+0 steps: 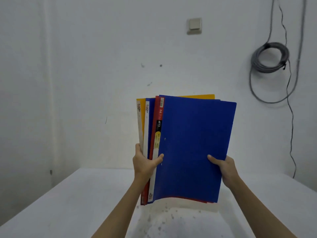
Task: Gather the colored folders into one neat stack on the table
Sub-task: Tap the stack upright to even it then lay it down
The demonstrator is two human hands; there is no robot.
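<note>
I hold a bundle of colored folders upright above the white table (72,200), fanned unevenly at the left edge. A blue folder (193,145) faces me in front. Behind it show a red folder's spine (157,117), another blue one with a white label strip (147,117), and a yellow folder (139,115) at the back. My left hand (145,162) grips the spines at the left side, thumb on the front cover. My right hand (223,169) grips the right edge, thumb on the blue cover. The bundle's lower edge hangs just above the table.
A white wall stands close behind the table. A wall switch (194,25) sits high at center. A grey coiled cable (270,57) hangs on the wall at right, with a cord trailing down. Dark specks mark the table surface (164,219) below the folders.
</note>
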